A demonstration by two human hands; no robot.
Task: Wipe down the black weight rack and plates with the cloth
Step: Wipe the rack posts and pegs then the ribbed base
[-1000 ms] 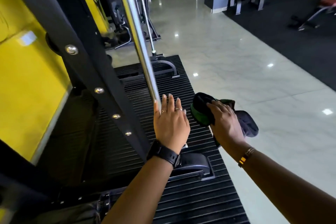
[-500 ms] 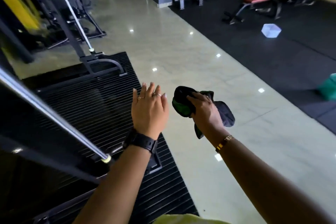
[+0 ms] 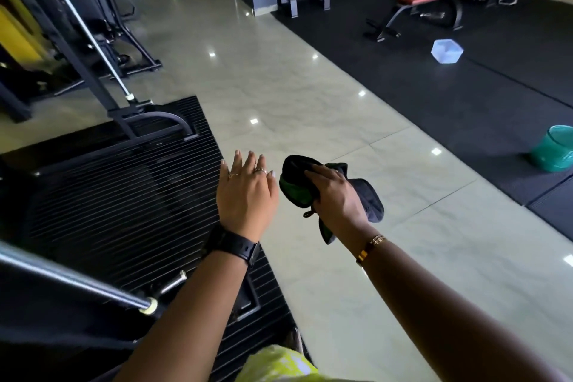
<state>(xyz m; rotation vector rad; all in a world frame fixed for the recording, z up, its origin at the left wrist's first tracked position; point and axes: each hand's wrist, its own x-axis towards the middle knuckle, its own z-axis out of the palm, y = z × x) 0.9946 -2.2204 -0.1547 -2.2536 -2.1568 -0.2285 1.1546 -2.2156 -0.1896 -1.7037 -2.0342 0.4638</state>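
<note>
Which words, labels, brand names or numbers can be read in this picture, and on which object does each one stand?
None can be read.
The cloth in the right hand, the black wristband, the ribbed black platform, the green basket and the clear tub show no lettering.
The machines at far left are too dark and blurred to tell.

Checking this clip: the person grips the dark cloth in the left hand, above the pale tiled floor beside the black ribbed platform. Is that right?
Not quite. The head view shows the cloth gripped in the right hand, not the left. The left hand is open and holds nothing. The rest stands: the cloth is above the pale tiled floor, beside the black ribbed platform.
</note>
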